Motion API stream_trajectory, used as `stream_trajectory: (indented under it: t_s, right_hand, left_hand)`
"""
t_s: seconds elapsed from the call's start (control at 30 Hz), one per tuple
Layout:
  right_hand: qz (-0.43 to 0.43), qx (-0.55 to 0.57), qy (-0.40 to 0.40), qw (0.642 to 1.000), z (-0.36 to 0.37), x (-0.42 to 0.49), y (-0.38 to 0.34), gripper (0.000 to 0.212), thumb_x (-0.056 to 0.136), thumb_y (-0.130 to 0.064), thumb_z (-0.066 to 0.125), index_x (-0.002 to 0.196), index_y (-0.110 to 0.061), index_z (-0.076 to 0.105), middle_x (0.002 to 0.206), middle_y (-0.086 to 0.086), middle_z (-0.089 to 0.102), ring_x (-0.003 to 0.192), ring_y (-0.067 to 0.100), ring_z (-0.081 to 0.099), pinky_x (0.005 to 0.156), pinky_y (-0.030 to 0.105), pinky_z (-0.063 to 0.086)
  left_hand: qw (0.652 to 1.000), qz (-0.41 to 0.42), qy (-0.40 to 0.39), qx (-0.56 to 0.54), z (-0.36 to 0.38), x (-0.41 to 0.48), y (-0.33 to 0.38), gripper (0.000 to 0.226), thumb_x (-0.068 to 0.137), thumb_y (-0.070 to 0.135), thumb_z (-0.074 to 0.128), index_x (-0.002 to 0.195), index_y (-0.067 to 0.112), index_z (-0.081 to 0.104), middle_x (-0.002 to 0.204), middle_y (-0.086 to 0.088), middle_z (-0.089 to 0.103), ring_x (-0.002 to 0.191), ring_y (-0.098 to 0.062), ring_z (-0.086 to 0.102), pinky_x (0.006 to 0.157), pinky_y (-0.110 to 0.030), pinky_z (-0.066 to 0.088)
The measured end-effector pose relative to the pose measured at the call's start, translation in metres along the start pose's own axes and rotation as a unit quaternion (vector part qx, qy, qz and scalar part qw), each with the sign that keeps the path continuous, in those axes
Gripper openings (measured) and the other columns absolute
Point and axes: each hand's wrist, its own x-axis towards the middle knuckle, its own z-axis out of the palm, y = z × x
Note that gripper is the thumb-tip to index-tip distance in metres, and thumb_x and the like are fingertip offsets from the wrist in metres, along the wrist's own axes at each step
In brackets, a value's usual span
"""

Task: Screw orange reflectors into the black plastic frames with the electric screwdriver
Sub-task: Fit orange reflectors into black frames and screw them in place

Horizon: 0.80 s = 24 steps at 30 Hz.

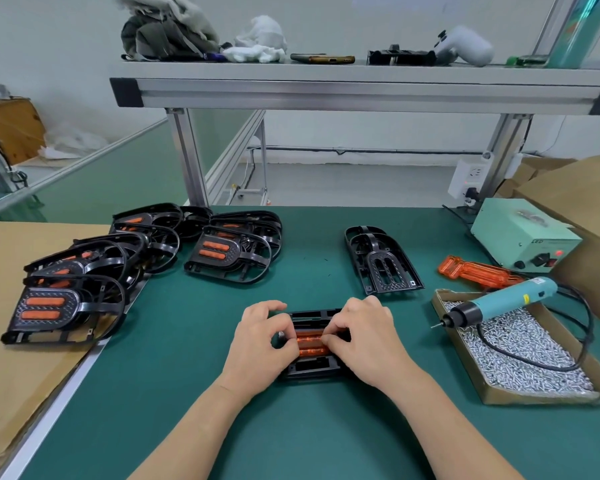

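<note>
Gripping the black plastic frame [312, 370], the left hand [260, 344] is steadying it while the right hand [368, 337] is pinching one end of the orange reflector [310, 345], so uneven pressing is risking a crooked seat.

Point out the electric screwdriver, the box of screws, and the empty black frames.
electric screwdriver [510, 299]: head view, on its teal body.
box of screws [541, 396]: head view, on its near wall.
empty black frames [390, 285]: head view, on the slotted plate.
</note>
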Motion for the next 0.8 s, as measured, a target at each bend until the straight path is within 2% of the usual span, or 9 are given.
stream_trajectory:
  t_s: [0.13,0.23,0.3,0.4,0.5,0.57,0.63,0.73,0.8]
  right_hand:
    - [-0.02,0.057,0.061,0.996,-0.008,-0.008,0.004,0.013,0.094,-0.037,0.065,0.101,-0.035,0.077,0.093,-0.014,0.056,0.1,0.013,0.038,0.09,0.031,0.03]
    - [-0.008,0.091,0.14,0.986,-0.022,-0.016,0.013,0.01,0.092,-0.02,0.069,0.094,-0.026,0.077,0.093,-0.014,0.063,0.101,0.011,0.042,0.09,0.013,0.03]
    - [0.008,0.099,0.176,0.979,-0.033,-0.022,0.019,0.012,0.091,-0.014,0.07,0.091,-0.024,0.076,0.094,-0.016,0.065,0.101,0.007,0.044,0.09,0.007,0.03]
    - [0.027,0.125,0.213,0.969,-0.045,-0.031,0.028,0.015,0.09,-0.01,0.069,0.094,-0.024,0.075,0.096,-0.019,0.064,0.096,0.004,0.052,0.084,0.009,0.036]
    - [0.054,0.147,0.277,0.948,-0.053,-0.04,0.042,0.015,0.088,-0.01,0.068,0.094,-0.023,0.073,0.091,-0.016,0.062,0.081,0.004,0.056,0.073,0.011,0.039]
    - [0.119,0.149,0.326,0.926,-0.06,-0.043,0.058,0.012,0.088,-0.014,0.069,0.092,-0.025,0.068,0.089,-0.011,0.061,0.076,0.004,0.055,0.071,0.018,0.04]
    - [0.208,0.157,0.353,0.899,-0.068,-0.044,0.079,0.012,0.089,-0.02,0.07,0.099,-0.022,0.063,0.099,-0.002,0.061,0.079,0.004,0.053,0.077,0.025,0.041]
    - [0.328,0.228,0.359,0.843,-0.08,-0.043,0.109,0.037,0.091,-0.022,0.071,0.123,-0.012,0.056,0.125,0.011,0.055,0.095,0.011,0.053,0.087,0.026,0.04]
    - [0.377,0.334,0.358,0.786,-0.086,-0.042,0.121,0.055,0.093,-0.021,0.07,0.14,-0.01,0.044,0.134,0.012,0.052,0.102,0.017,0.055,0.088,0.029,0.045]
  left_hand:
    - [1.0,-0.003,0.005,-0.007,-0.002,-0.001,-0.002,0.017,0.077,0.013,0.071,0.07,0.028,0.066,0.121,0.015,0.049,0.124,-0.006,0.036,0.102,-0.028,0.03]
    - [1.0,0.003,0.007,-0.022,-0.003,-0.002,-0.001,0.023,0.077,0.011,0.072,0.074,0.033,0.068,0.119,0.023,0.048,0.123,0.001,0.034,0.098,-0.015,0.026]
    - [1.0,0.007,0.013,-0.028,-0.004,-0.002,0.0,0.026,0.078,0.01,0.073,0.075,0.035,0.068,0.118,0.025,0.049,0.122,0.006,0.033,0.096,-0.007,0.022]
    - [0.999,0.006,0.022,-0.034,-0.005,-0.003,0.001,0.026,0.08,0.01,0.074,0.075,0.036,0.069,0.117,0.021,0.052,0.122,0.009,0.033,0.096,-0.003,0.021]
    - [0.999,-0.001,0.029,-0.038,-0.007,-0.005,0.001,0.023,0.082,0.012,0.074,0.077,0.034,0.07,0.117,0.019,0.054,0.123,0.01,0.033,0.096,-0.004,0.021]
    - [0.999,-0.004,0.034,-0.038,-0.007,-0.005,0.002,0.023,0.083,0.013,0.073,0.077,0.035,0.07,0.116,0.019,0.055,0.122,0.011,0.032,0.096,-0.006,0.022]
    - [0.998,-0.006,0.039,-0.039,-0.007,-0.006,0.002,0.024,0.083,0.013,0.073,0.077,0.037,0.07,0.115,0.02,0.055,0.122,0.012,0.033,0.095,-0.005,0.023]
    - [0.998,-0.001,0.041,-0.041,-0.008,-0.007,0.003,0.025,0.084,0.013,0.073,0.077,0.037,0.069,0.114,0.02,0.057,0.121,0.011,0.034,0.095,-0.003,0.024]
    - [0.998,0.002,0.04,-0.039,-0.007,-0.007,0.004,0.025,0.084,0.013,0.073,0.077,0.037,0.069,0.113,0.02,0.057,0.121,0.012,0.034,0.094,-0.003,0.024]
